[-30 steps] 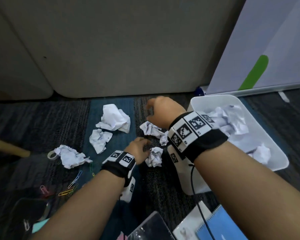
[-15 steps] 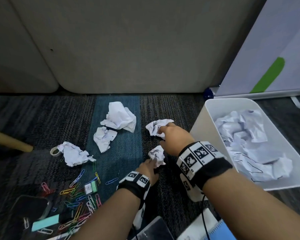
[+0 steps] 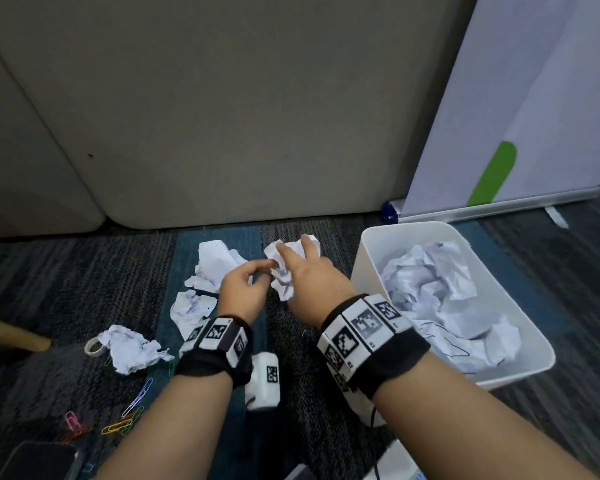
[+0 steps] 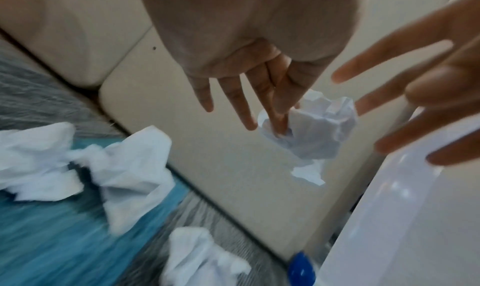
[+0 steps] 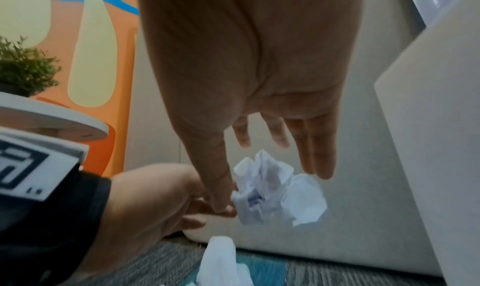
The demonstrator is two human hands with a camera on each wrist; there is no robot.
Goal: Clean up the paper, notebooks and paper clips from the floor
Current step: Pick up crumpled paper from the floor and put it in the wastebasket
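Left hand (image 3: 241, 292) pinches a crumpled white paper ball (image 3: 286, 271) at fingertip and thumb, raised off the floor. Right hand (image 3: 312, 280) is spread wide, fingers straight, against the same ball's far side. White plastic bin (image 3: 371, 271), holding crumpled sheets, stands just right of the hands. Three more crumpled papers (image 3: 132, 348) lie on the carpeted floor (image 3: 49, 289); coloured paper clips (image 3: 125, 422) lie nearer the bottom left.

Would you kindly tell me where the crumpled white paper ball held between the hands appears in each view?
Head: crumpled white paper ball centre, left of the white plastic bin.
Left wrist: centre-right, below the fingers.
Right wrist: lower centre.
Shared landmark: the bin.
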